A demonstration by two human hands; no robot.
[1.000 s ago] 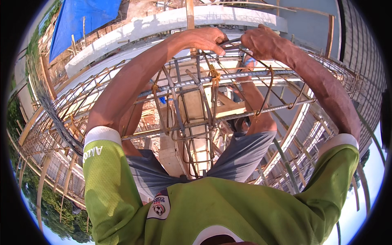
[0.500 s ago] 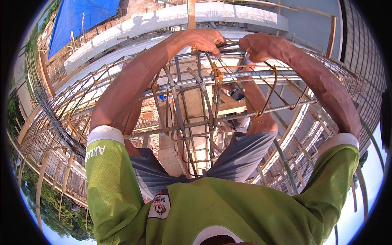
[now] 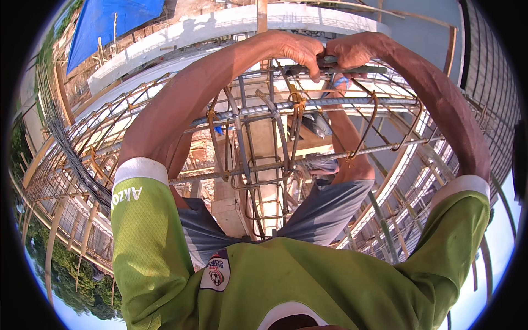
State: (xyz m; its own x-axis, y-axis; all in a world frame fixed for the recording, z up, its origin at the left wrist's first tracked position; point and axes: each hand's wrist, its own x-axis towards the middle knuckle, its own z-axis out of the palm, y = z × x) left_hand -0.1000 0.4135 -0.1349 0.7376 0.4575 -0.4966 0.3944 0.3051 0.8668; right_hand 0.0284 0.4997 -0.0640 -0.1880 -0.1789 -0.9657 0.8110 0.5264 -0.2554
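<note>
At the far side of a rebar cage, my left hand (image 3: 303,54) has its fingers curled, close beside my right hand. What is inside its fingers, if anything, is hidden. My right hand (image 3: 352,52) is wrapped round a dark, long-handled tool (image 3: 369,70) that looks like pincers; its jaws cannot be made out. Both hands are just beyond a thick ribbed steel bar (image 3: 330,101). Bent steel stirrups (image 3: 240,129) hang along the bars, with rusty yellowish ties (image 3: 297,99) at some crossings.
A bundle of thin tie wire (image 3: 82,173) lies over the cage at left. Below me runs a wooden beam form (image 3: 225,212). My bare legs (image 3: 345,126) straddle the cage. A blue tarp (image 3: 113,27) and a pale concrete beam (image 3: 220,27) lie beyond.
My right hand has turned, and the tool's handle now points out to the right. My left hand has shifted slightly right and its fingers have bent downward.
</note>
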